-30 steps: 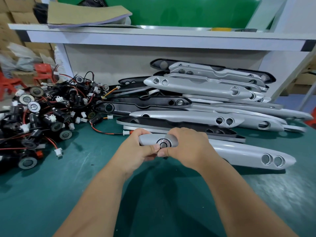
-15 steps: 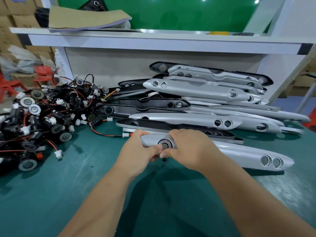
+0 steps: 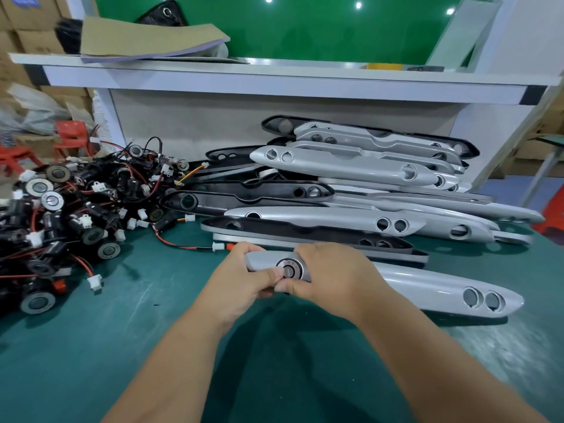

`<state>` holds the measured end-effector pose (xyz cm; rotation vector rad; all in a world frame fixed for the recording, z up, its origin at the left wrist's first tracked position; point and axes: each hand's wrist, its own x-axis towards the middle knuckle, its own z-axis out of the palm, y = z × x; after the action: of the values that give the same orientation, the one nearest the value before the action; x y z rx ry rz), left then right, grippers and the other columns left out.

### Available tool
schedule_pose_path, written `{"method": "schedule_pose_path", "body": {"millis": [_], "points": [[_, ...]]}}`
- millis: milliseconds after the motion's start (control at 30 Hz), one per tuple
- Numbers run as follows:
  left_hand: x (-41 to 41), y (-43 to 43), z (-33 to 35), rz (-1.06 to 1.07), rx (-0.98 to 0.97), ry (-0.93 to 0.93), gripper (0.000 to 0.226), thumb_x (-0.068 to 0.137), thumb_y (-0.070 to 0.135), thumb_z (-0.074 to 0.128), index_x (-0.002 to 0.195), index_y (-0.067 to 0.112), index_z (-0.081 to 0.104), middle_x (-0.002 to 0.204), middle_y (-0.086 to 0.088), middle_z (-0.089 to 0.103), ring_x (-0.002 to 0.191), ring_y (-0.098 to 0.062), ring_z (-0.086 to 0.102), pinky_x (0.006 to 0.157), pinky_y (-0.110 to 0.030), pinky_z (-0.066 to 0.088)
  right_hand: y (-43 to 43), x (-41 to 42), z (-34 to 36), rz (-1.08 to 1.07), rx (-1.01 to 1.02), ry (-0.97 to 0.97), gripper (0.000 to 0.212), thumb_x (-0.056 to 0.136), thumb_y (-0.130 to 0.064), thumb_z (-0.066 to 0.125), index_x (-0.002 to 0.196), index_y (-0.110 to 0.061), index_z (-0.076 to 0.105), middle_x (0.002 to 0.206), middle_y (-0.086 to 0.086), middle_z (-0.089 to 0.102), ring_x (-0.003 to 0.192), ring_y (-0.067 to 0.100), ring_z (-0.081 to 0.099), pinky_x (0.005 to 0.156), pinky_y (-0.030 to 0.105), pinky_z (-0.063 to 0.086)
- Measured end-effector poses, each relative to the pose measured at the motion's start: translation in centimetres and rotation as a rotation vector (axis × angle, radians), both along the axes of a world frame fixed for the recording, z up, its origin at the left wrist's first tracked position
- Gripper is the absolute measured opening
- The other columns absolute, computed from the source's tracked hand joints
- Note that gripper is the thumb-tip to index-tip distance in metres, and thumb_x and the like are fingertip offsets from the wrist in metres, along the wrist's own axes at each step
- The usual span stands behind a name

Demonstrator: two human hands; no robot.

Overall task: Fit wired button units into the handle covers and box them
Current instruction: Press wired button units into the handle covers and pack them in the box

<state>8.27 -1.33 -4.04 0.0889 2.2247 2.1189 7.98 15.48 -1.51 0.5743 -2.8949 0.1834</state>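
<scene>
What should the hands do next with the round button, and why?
Probably press the button down with both thumbs until it sits flush. The left hand and right hand grip the silver handle cover around it, and I cannot tell whether it is fully seated. The two holes at its other end are empty.

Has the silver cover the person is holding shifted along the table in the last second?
No. The silver cover still ends just right of the white plug, as before; only the camera drifted.
</scene>
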Motion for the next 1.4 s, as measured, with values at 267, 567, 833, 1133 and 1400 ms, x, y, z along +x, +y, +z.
{"method": "schedule_pose_path", "body": {"millis": [267,567,833,1133,1400], "points": [[0.0,-0.2,0.2,0.001,-0.002,0.014,0.033,0.080,0.007,0.075,0.101,0.012,0.051,0.087,-0.010,0.070,0.069,-0.016,0.065,0.073,-0.034,0.059,0.3,-0.1,0.4,0.050,-0.016,-0.023,0.049,0.081,-0.069,0.046,0.093,-0.022,0.046,0.083,-0.007,0.053,0.079,0.016,0.048,0.066,0.033,0.038],[0.0,0.1,0.1,0.046,-0.061,0.078,0.031,0.078,0.012,0.077,0.096,0.020,0.053,0.085,-0.009,0.071,0.071,-0.019,0.066,0.074,-0.040,0.059,0.3,-0.6,0.7,0.021,-0.041,-0.070,0.051,0.078,-0.068,0.052,0.102,-0.023,0.050,0.093,-0.008,0.057,0.085,0.016,0.052,0.073,0.034,0.042],[0.0,0.3,0.1,0.047,-0.064,0.101,0.024,0.085,0.018,0.071,0.098,0.015,0.051,0.082,-0.003,0.069,0.066,-0.010,0.065,0.068,-0.033,0.059,0.0,0.3,-0.6,-0.029,-0.086,0.080,0.057,0.074,-0.077,0.036,0.091,-0.024,0.044,0.082,-0.012,0.045,0.079,0.013,0.040,0.065,0.029,0.027],[-0.1,0.5,-0.1,0.059,-0.064,0.110,0.025,0.083,0.021,0.073,0.095,0.015,0.052,0.083,-0.007,0.070,0.064,-0.007,0.064,0.059,-0.020,0.053,0.1,0.1,-0.1,-0.066,-0.173,-0.055,0.049,0.076,-0.071,0.050,0.098,-0.027,0.046,0.086,-0.014,0.047,0.084,0.012,0.043,0.070,0.030,0.028],[-0.1,0.1,-0.2,0.009,-0.139,0.084,0.028,0.082,0.017,0.075,0.099,0.019,0.053,0.085,-0.007,0.064,0.063,-0.005,0.062,0.070,-0.024,0.058,1.3,-0.5,1.4,-0.208,-0.364,-0.362,0.042,0.082,-0.063,0.054,0.086,-0.022,0.059,0.079,-0.006,0.057,0.075,0.011,0.051,0.065,0.029,0.038]]}}
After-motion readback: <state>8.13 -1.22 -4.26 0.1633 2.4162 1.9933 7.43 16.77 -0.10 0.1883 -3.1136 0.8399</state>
